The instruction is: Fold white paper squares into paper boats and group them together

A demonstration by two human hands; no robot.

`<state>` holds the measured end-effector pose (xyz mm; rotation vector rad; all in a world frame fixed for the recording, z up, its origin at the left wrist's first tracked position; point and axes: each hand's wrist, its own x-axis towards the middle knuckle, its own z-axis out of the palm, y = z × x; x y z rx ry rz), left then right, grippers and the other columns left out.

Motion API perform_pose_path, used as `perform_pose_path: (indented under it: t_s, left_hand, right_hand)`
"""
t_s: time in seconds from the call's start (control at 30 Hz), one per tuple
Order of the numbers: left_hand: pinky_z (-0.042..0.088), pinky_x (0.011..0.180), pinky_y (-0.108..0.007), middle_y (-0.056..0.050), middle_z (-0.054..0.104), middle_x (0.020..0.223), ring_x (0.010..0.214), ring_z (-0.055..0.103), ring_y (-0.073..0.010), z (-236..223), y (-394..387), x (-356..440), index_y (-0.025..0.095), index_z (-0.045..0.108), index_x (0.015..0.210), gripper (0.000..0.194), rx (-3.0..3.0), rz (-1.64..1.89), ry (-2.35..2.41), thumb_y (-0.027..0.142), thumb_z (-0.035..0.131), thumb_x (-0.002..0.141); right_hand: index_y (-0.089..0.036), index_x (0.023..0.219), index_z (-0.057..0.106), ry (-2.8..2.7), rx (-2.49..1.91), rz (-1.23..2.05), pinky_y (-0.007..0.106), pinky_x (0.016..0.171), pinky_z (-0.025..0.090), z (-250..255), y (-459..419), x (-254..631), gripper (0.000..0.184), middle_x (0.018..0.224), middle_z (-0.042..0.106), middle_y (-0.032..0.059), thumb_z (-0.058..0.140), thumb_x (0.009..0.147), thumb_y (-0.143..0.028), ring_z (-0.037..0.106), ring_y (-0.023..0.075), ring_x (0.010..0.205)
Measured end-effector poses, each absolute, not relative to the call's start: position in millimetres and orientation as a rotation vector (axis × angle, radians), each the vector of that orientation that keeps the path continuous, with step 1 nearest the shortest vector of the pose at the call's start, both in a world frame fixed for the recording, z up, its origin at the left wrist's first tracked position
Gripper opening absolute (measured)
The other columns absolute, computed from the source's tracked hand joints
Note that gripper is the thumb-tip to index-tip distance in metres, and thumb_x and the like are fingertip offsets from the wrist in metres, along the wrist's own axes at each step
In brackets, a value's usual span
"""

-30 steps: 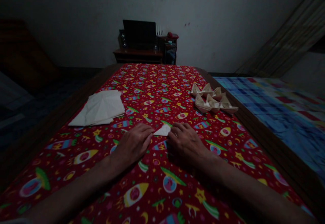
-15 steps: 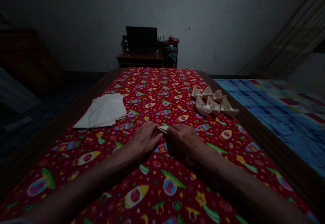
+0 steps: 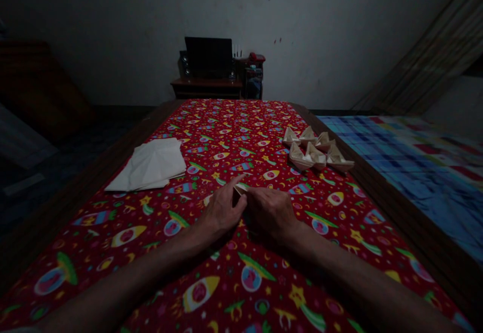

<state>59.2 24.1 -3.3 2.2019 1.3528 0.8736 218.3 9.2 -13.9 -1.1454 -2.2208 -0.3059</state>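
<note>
Folded paper (image 3: 240,187) is being held just above or against the red patterned cloth (image 3: 230,267), in the gap between the two hands; whether the cloth is being touched by it cannot be told. By the right hand (image 3: 274,212), its right end is being pinched in curled fingers, and much of that end is being hidden by them. By the left hand (image 3: 222,207), the other end is being flanked, with the index finger reaching along the far side and the thumb being kept on the near side; whether it is being firmly gripped there cannot be made out. From the left palm the piece is lying ahead and to the right, from the right palm ahead and to the left. The long axis of its visible part is running roughly crosswise, from one hand to the other, with the right end slightly closer to the wearer. Neither set of fingers is being set clearly nearer, since both are being brought close to it. Farther off, a stack of pale sheets (image 3: 153,164) is being supported by the cloth on the left, and peaked paper shapes (image 3: 301,158) are being kept grouped on the right.
</note>
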Motion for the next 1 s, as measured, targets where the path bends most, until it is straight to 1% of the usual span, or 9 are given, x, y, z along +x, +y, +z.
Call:
perform_pose_path:
  t_s: [0.07,0.2,0.27,0.37,0.43,0.6,0.77,0.87,1.0]
  left_hand:
    - [0.049,0.088,-0.036,-0.008,0.067,0.106,0.096,0.063,-0.0206,-4,23,58,0.017,0.051,0.127,0.047,2.231,0.900,1.319,0.015,0.046,0.080]
    - [0.050,0.088,-0.035,-0.008,0.064,0.116,0.101,0.061,-0.0202,-7,21,55,0.018,0.051,0.126,0.048,2.337,0.940,1.247,0.012,0.044,0.079]
    - [0.051,0.085,-0.034,-0.007,0.064,0.114,0.098,0.062,-0.0202,-6,20,52,0.019,0.051,0.126,0.048,2.399,0.917,1.276,0.011,0.046,0.079]
    - [0.052,0.078,-0.033,-0.007,0.064,0.106,0.090,0.062,-0.0204,-4,22,49,0.020,0.052,0.126,0.047,2.471,0.858,1.335,0.014,0.050,0.080]
    - [0.051,0.077,-0.033,-0.008,0.063,0.105,0.090,0.061,-0.0206,-5,24,47,0.019,0.052,0.126,0.046,2.478,0.844,1.313,0.015,0.052,0.080]
    - [0.049,0.084,-0.032,-0.007,0.064,0.106,0.095,0.061,-0.0186,-13,30,39,0.017,0.054,0.123,0.050,2.471,0.867,1.205,0.003,0.044,0.076]
    - [0.049,0.080,-0.031,-0.005,0.062,0.103,0.091,0.060,-0.0181,-18,29,30,0.020,0.053,0.123,0.042,2.546,0.806,1.246,0.012,0.049,0.082]
    - [0.049,0.077,-0.029,-0.005,0.059,0.101,0.088,0.059,-0.0173,-15,27,30,0.022,0.048,0.127,0.043,2.582,0.740,1.279,0.015,0.047,0.085]
    - [0.048,0.070,-0.025,-0.002,0.055,0.092,0.079,0.057,-0.0148,-11,26,32,0.023,0.056,0.115,0.030,2.648,0.646,1.299,0.016,0.047,0.087]
  right_hand:
    - [-0.016,0.079,0.059,-2.209,-1.213,-0.317,0.023,0.053,0.029,-13,9,217,0.020,0.063,0.063,0.0024,0.041,0.088,-0.020,0.055,0.0118,0.055]
    - [-0.016,0.080,0.059,-2.222,-1.346,-0.321,0.025,0.051,0.024,-11,10,216,0.016,0.063,0.063,0.0027,0.045,0.086,-0.023,0.053,0.0123,0.053]
    - [-0.016,0.077,0.058,-2.216,-1.355,-0.302,0.025,0.051,0.023,-12,11,216,0.017,0.061,0.061,0.0024,0.044,0.086,-0.023,0.050,0.0119,0.051]
    - [-0.016,0.076,0.056,-2.180,-1.289,-0.206,0.024,0.051,0.024,-12,11,217,0.019,0.061,0.060,0.0023,0.041,0.086,-0.022,0.049,0.0113,0.051]
    - [-0.015,0.078,0.055,-2.180,-1.245,-0.120,0.022,0.053,0.027,-12,11,218,0.018,0.064,0.061,0.0030,0.040,0.086,-0.021,0.051,0.0115,0.053]
    - [-0.015,0.087,0.056,-2.203,-1.371,0.007,0.022,0.054,0.028,-14,11,220,0.014,0.069,0.062,0.0027,0.045,0.083,-0.023,0.053,0.0131,0.057]
    - [-0.017,0.083,0.057,-2.256,-1.503,-0.074,0.025,0.052,0.025,-18,12,221,0.012,0.066,0.060,0.0018,0.047,0.083,-0.024,0.051,0.0136,0.057]
    - [-0.018,0.083,0.059,-2.300,-1.519,-0.198,0.026,0.053,0.025,-15,11,219,0.014,0.075,0.061,0.0043,0.046,0.085,-0.022,0.052,0.0146,0.064]
    - [-0.020,0.098,0.060,-2.434,-1.473,-0.258,0.025,0.056,0.030,-8,8,216,0.016,0.093,0.063,0.0065,0.049,0.087,-0.021,0.053,0.0168,0.076]
